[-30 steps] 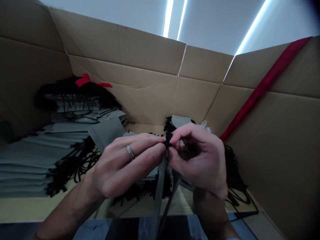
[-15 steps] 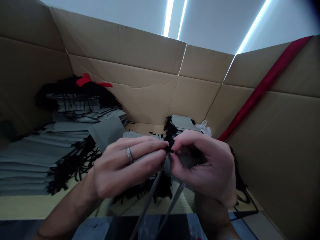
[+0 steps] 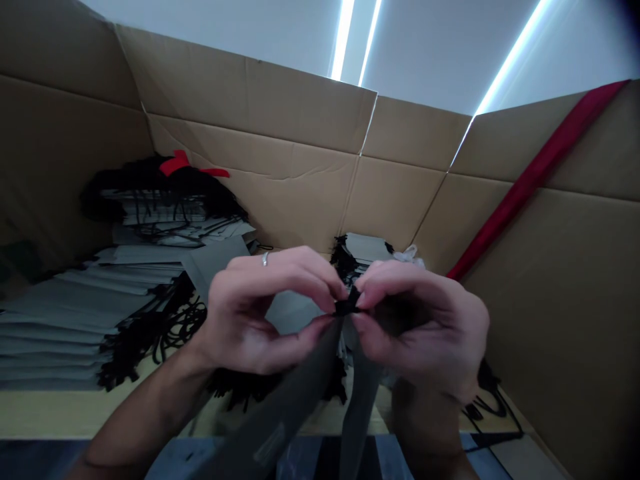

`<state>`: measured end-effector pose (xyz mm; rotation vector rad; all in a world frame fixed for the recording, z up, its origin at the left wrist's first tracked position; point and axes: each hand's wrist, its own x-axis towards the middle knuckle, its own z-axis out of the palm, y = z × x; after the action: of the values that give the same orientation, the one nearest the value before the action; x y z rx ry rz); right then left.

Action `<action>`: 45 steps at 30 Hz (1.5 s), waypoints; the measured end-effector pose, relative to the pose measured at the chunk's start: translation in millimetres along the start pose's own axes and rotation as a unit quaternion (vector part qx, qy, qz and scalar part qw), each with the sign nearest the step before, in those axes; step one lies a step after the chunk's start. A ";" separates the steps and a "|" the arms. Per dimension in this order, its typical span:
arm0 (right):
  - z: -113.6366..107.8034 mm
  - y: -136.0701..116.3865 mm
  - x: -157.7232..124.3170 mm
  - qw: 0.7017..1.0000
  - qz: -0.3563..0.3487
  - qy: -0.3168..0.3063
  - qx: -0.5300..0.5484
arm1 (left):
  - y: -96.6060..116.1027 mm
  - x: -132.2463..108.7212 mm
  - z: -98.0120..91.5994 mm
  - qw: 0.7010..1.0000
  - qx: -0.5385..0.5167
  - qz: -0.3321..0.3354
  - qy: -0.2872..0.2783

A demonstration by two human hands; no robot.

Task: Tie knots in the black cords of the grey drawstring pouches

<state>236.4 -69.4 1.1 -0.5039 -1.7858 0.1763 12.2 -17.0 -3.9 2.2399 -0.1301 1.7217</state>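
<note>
Two hands (image 3: 345, 310) pinching one black cord (image 3: 347, 307), one grey bag (image 3: 300, 407)

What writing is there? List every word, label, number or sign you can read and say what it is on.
None: no readable text anywhere. The grey bag and black cord pinched by the left hand and right hand show no print; the stacked bags, cardboard walls and red strip carry none either.
</note>
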 end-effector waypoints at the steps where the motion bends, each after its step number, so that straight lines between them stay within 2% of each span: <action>1: -0.9 1.8 -0.4 1.000 -0.008 0.005 -0.003 | 0.5 0.6 -0.8 0.998 -0.036 -0.040 -0.012; 4: -3.8 5.2 -0.4 1.000 -0.022 0.008 -0.014 | 4.4 0.7 -3.2 0.980 -0.086 -0.173 -0.055; 6: -5.6 5.6 0.6 0.999 -0.027 0.002 -0.020 | 6.7 0.0 -3.1 0.971 -0.075 -0.211 -0.087; 8: -7.3 4.8 1.9 0.999 -0.031 0.001 -0.028 | 8.2 -0.3 -1.2 0.968 -0.063 -0.222 -0.097; 12: -10.3 1.4 4.1 0.999 -0.004 -0.010 -0.045 | 11.5 0.7 2.5 0.979 0.012 -0.188 -0.075; 14: -11.1 -1.0 5.1 0.999 0.016 -0.016 -0.022 | 13.8 1.3 2.0 0.981 0.061 -0.162 -0.084; 18: -11.5 -7.1 9.3 0.993 0.111 0.012 0.049 | 18.0 1.5 -1.5 0.977 0.116 -0.141 -0.109; 21: -11.2 -10.4 13.8 0.984 0.168 -0.011 0.060 | 19.3 0.3 -3.0 0.976 0.135 -0.131 -0.112; 24: -10.2 -11.1 16.5 0.985 0.162 -0.037 0.054 | 19.1 -1.9 -3.2 0.975 0.143 -0.126 -0.114; 29: -7.3 -12.1 18.2 0.986 0.158 -0.032 0.032 | 19.2 -4.8 -3.1 0.977 0.123 -0.125 -0.123; 35: -10.6 -13.7 16.5 0.974 0.210 -0.046 0.066 | 22.6 -3.9 -5.6 0.962 0.142 -0.182 -0.144; 45: -13.4 -9.0 13.7 0.981 0.175 -0.047 0.073 | 25.5 0.8 -8.2 0.960 0.162 -0.184 -0.135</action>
<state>244.3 -73.5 20.3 -0.7116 -1.7469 0.5800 -1.7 -38.6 3.6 2.5198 0.5139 1.3113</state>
